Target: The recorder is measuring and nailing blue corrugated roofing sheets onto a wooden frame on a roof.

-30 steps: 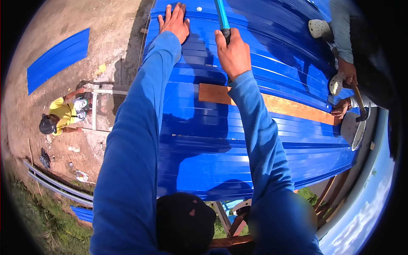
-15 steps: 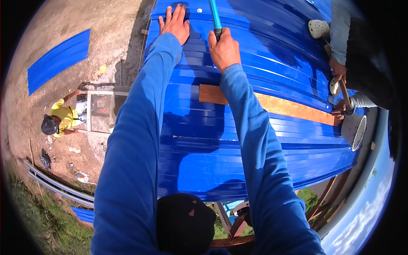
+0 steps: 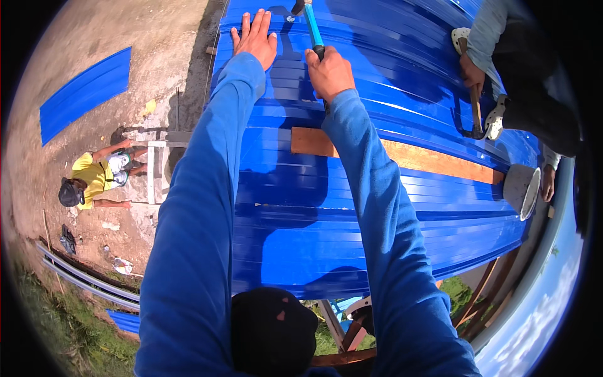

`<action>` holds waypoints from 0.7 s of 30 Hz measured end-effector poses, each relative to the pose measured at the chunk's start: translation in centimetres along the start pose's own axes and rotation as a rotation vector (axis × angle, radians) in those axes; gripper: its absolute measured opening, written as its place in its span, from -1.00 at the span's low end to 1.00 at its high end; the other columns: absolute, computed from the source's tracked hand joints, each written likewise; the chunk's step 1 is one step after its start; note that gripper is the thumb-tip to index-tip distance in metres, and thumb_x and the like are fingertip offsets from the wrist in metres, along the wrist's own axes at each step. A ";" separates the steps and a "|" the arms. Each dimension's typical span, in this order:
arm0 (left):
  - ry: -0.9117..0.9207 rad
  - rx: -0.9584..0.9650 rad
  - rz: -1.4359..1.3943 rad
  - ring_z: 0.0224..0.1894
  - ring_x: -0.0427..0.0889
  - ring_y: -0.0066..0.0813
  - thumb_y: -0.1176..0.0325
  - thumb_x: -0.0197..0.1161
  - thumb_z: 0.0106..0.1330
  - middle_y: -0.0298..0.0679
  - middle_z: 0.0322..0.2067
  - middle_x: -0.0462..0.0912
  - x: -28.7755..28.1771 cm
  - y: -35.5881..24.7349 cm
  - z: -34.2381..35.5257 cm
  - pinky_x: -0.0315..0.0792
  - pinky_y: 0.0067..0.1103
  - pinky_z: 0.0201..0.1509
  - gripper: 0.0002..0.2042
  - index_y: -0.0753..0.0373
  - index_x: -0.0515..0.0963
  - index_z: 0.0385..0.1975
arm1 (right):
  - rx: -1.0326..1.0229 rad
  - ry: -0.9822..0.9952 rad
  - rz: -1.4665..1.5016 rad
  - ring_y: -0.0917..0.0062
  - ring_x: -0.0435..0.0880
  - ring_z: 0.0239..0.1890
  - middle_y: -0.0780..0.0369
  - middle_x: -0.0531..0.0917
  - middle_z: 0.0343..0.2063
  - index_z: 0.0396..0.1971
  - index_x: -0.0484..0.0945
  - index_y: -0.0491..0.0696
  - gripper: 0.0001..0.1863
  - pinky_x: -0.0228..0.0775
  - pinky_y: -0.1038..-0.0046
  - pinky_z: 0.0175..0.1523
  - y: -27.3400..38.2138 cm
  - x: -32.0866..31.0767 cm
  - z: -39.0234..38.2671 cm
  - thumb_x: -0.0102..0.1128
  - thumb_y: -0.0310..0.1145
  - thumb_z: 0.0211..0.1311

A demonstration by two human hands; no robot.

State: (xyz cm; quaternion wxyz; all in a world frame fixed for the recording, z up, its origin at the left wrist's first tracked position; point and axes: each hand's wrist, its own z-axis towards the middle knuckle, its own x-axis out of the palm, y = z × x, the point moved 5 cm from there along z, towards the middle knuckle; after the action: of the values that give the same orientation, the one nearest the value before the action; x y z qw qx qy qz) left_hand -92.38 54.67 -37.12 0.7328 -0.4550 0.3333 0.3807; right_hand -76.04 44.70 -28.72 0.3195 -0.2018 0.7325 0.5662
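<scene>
one hammer (image 3: 313, 26), on the far side over blue roofing (image 3: 301, 251), sits in the right hand (image 3: 331, 72), fingers curled round its black grip (image 3: 319, 51): likely head-heavy, stiff, best held there. the left hand (image 3: 256, 44) (fingers wide) lies flat on that slippery-looking surface.

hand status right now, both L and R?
Left hand: open, fingers spread, palm down on the blue roofing sheet.
Right hand: closed, holding the turquoise-handled hammer.

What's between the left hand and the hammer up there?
In the head view, a small shiny fastener sits on the blue roofing between the left hand and the hammer.
</scene>
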 end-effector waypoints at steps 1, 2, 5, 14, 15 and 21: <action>0.002 0.001 0.010 0.53 -0.25 -0.18 0.13 -0.14 0.45 -0.41 0.49 -0.10 -0.1 -0.4 -0.4 -0.29 0.01 0.50 -0.43 -0.02 0.00 0.45 | 0.006 0.002 -0.004 -0.16 0.63 -0.24 -0.23 0.63 -0.37 -0.27 0.44 -0.23 -0.60 0.48 -0.01 -0.10 0.7 -0.5 -0.7 0.11 -0.12 0.29; 0.008 -0.001 0.007 0.53 -0.25 -0.18 0.13 -0.14 0.45 -0.41 0.49 -0.10 -0.2 -0.6 -0.7 -0.29 0.01 0.50 -0.43 -0.02 0.00 0.45 | -0.025 -0.035 -0.026 -0.16 0.63 -0.24 -0.23 0.63 -0.37 -0.26 0.44 -0.24 -0.59 0.49 -0.01 -0.11 1.6 -1.3 -1.7 0.11 -0.11 0.29; -0.047 0.041 -0.176 0.42 0.07 0.08 0.41 0.02 0.28 0.06 0.34 0.22 -3.1 -4.1 -1.2 -0.08 -0.15 0.46 -0.43 0.28 0.20 0.35 | -0.076 -0.127 -0.046 -0.16 0.62 -0.26 -0.23 0.63 -0.39 -0.25 0.44 -0.24 -0.58 0.49 -0.01 -0.14 1.1 -2.2 -3.1 0.11 -0.09 0.29; -0.019 0.020 0.073 0.52 -0.23 -0.18 0.13 -0.14 0.46 -0.40 0.48 -0.09 1.0 0.5 -0.2 -0.27 -0.01 0.51 -0.44 -0.02 0.02 0.45 | -0.092 -0.063 -0.097 -0.17 0.61 -0.28 -0.19 0.64 -0.42 -0.21 0.44 -0.21 -0.58 0.46 -0.01 -0.15 1.6 -0.4 -2.8 0.10 -0.09 0.32; -0.020 0.023 0.065 0.52 -0.23 -0.18 0.13 -0.14 0.46 -0.40 0.48 -0.09 1.0 -0.2 -0.1 -0.27 -0.01 0.51 -0.44 -0.02 0.02 0.45 | -0.088 -0.109 -0.054 -0.18 0.62 -0.27 -0.21 0.63 -0.42 -0.20 0.43 -0.20 -0.60 0.48 -0.02 -0.13 1.4 -1.0 -3.1 0.09 -0.10 0.32; 0.001 0.020 0.058 0.52 -0.21 -0.20 0.12 -0.13 0.46 -0.40 0.48 -0.07 1.2 -0.3 0.2 -0.25 0.00 0.51 -0.45 -0.03 0.04 0.44 | -0.059 0.001 -0.170 -0.18 0.61 -0.31 -0.19 0.63 -0.45 -0.27 0.42 -0.18 -0.58 0.47 -0.03 -0.17 -0.4 -2.6 -3.7 0.11 -0.05 0.31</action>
State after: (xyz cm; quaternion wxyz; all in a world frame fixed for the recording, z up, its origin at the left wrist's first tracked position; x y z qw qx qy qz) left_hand -91.49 55.10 -37.91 0.7257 -0.4378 0.3507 0.3983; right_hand -74.76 40.90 -26.64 0.3599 -0.2728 0.6961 0.5582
